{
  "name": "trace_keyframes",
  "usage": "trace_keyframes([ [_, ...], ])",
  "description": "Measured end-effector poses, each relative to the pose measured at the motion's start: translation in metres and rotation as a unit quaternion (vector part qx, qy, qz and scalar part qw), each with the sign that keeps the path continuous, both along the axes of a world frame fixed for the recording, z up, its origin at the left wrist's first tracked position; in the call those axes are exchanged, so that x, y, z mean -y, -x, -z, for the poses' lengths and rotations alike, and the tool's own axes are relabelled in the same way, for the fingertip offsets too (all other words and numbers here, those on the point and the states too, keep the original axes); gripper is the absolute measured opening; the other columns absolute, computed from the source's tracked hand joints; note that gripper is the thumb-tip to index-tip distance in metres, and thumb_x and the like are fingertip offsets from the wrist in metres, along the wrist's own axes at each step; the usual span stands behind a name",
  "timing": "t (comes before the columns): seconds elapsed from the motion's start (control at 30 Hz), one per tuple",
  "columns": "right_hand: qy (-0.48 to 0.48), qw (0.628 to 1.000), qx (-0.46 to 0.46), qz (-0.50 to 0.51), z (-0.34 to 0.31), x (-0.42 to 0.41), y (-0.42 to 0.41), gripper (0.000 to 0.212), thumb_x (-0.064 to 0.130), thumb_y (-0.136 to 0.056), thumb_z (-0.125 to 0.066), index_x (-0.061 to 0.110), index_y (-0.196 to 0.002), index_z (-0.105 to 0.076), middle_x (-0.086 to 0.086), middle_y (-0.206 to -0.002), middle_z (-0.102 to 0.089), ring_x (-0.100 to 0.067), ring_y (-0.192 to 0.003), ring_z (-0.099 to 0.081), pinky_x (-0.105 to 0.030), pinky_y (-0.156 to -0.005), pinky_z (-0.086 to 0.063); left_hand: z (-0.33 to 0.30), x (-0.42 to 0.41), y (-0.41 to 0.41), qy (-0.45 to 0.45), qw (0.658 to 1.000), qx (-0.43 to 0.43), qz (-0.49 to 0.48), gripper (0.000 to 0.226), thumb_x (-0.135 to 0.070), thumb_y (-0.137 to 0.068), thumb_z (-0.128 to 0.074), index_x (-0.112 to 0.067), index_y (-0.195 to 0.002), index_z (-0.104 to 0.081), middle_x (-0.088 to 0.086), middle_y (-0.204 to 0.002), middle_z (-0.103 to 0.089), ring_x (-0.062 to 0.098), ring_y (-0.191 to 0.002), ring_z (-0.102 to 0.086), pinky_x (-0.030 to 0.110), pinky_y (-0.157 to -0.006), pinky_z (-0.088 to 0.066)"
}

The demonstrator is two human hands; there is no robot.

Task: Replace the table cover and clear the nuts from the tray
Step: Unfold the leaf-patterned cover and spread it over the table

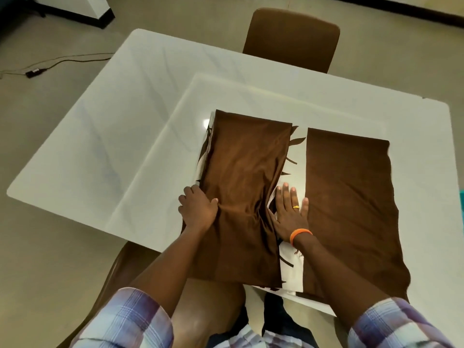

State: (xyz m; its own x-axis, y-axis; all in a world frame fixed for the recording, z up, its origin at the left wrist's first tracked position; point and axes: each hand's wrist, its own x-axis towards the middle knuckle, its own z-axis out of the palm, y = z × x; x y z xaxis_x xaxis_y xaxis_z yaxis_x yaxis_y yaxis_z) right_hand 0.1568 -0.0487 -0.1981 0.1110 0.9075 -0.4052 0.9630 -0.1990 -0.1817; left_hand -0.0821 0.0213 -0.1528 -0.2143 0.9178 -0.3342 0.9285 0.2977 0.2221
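Observation:
A folded table cover lies on the white table (105,136) at its near edge. It shows as two brown panels, a left panel (246,172) and a right panel (349,197), with a white strip printed with dark leaves (298,146) between them. My left hand (198,209) grips the left edge of the left panel, and the cloth bunches there. My right hand (290,212) lies flat with fingers spread on the white strip between the panels. It wears a ring and an orange wristband. No tray or nuts are in view.
A brown chair (291,38) stands at the table's far side, and another brown chair (118,270) is under me at the near side. A cable and adapter (32,72) lie on the floor at the left. A teal object (461,197) peeks in at the right edge.

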Motion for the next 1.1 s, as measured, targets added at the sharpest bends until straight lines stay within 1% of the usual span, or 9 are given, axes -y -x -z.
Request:
trace_keyframes([
  [0.13,0.006,1.000,0.027,-0.003,0.003,0.000,0.002,0.082,0.070,-0.080,0.010,0.026,-0.149,0.020,0.003,-0.154,0.033,-0.019,-0.142,0.030,-0.055,-0.114,0.015,0.000,-0.013,0.005,0.044,0.997,0.040,-0.049,0.074,-0.050,-0.080,-0.072,-0.011,-0.135,-0.040,0.012,-0.135,-0.047,0.033,-0.122,-0.049,0.046,-0.096,-0.046],
  [0.43,0.013,0.998,0.059,-0.006,-0.001,0.000,0.004,0.078,0.067,-0.083,0.010,0.029,-0.151,0.014,0.002,-0.157,0.026,-0.023,-0.146,0.020,-0.062,-0.112,0.008,0.010,-0.052,0.042,0.115,0.973,0.187,-0.067,0.054,-0.044,-0.082,-0.070,-0.007,-0.121,-0.065,0.015,-0.119,-0.067,0.034,-0.110,-0.062,0.039,-0.092,-0.050],
  [0.5,0.006,0.999,0.046,-0.002,-0.003,0.001,0.004,0.071,0.067,-0.091,-0.004,0.033,-0.149,0.019,0.003,-0.157,0.027,-0.023,-0.146,0.021,-0.064,-0.111,0.005,0.006,-0.073,0.068,0.063,0.983,0.118,-0.123,0.048,-0.042,-0.085,-0.067,-0.008,-0.118,-0.066,0.018,-0.120,-0.065,0.037,-0.115,-0.057,0.042,-0.095,-0.047],
  [0.6,0.013,0.999,0.031,-0.007,-0.002,-0.001,0.004,0.072,0.065,-0.093,-0.012,0.035,-0.145,0.028,0.004,-0.153,0.037,-0.022,-0.144,0.028,-0.065,-0.110,0.008,-0.008,-0.099,0.110,-0.057,0.970,-0.109,-0.208,0.033,-0.019,-0.095,-0.048,-0.006,-0.124,-0.057,0.021,-0.135,-0.046,0.040,-0.125,-0.040,0.049,-0.101,-0.034],
  [0.67,0.017,0.999,0.040,-0.006,-0.002,-0.002,0.005,0.075,0.066,-0.092,-0.014,0.034,-0.146,0.027,0.003,-0.153,0.036,-0.024,-0.144,0.026,-0.066,-0.110,0.008,-0.014,-0.103,0.117,-0.119,0.961,-0.139,-0.206,0.040,-0.008,-0.091,-0.048,-0.003,-0.131,-0.046,0.025,-0.140,-0.037,0.043,-0.123,-0.038,0.051,-0.097,-0.034],
  [0.77,-0.001,0.999,0.039,0.018,-0.012,-0.011,0.010,0.073,0.063,-0.094,-0.030,0.029,-0.153,-0.004,-0.005,-0.162,0.004,-0.031,-0.149,-0.001,-0.066,-0.111,-0.007,-0.015,-0.079,0.082,-0.103,0.991,-0.079,-0.037,0.060,-0.029,-0.090,-0.059,-0.009,-0.141,-0.033,0.024,-0.147,-0.031,0.043,-0.128,-0.037,0.052,-0.101,-0.039],
  [0.87,-0.050,0.996,0.026,0.062,-0.024,-0.030,0.009,0.058,0.056,-0.094,-0.037,0.022,-0.141,-0.034,-0.010,-0.154,-0.026,-0.031,-0.141,-0.026,-0.066,-0.108,-0.024,-0.001,-0.040,0.029,0.013,0.999,0.037,0.029,0.077,-0.058,-0.093,-0.045,-0.018,-0.152,-0.016,0.016,-0.158,-0.010,0.041,-0.143,-0.017,0.055,-0.113,-0.023],
  [0.97,-0.038,0.990,0.031,0.134,-0.017,-0.038,-0.009,0.074,0.071,-0.090,-0.026,0.030,-0.149,-0.012,-0.006,-0.161,-0.002,-0.033,-0.148,0.000,-0.074,-0.106,-0.003,0.023,-0.023,0.019,0.094,0.994,0.009,0.063,0.094,-0.075,-0.088,-0.030,-0.023,-0.154,0.012,0.011,-0.162,0.016,0.039,-0.148,0.013,0.062,-0.114,0.000],
  [1.1,0.000,0.985,0.026,0.169,-0.007,-0.027,-0.039,0.086,0.088,-0.078,-0.011,0.044,-0.147,0.016,0.008,-0.159,0.021,-0.028,-0.147,0.019,-0.076,-0.098,0.011,0.034,-0.032,0.053,0.090,0.993,-0.019,0.081,0.101,-0.086,-0.080,-0.021,-0.027,-0.152,0.019,0.009,-0.160,0.024,0.038,-0.146,0.021,0.064,-0.112,0.005],
])
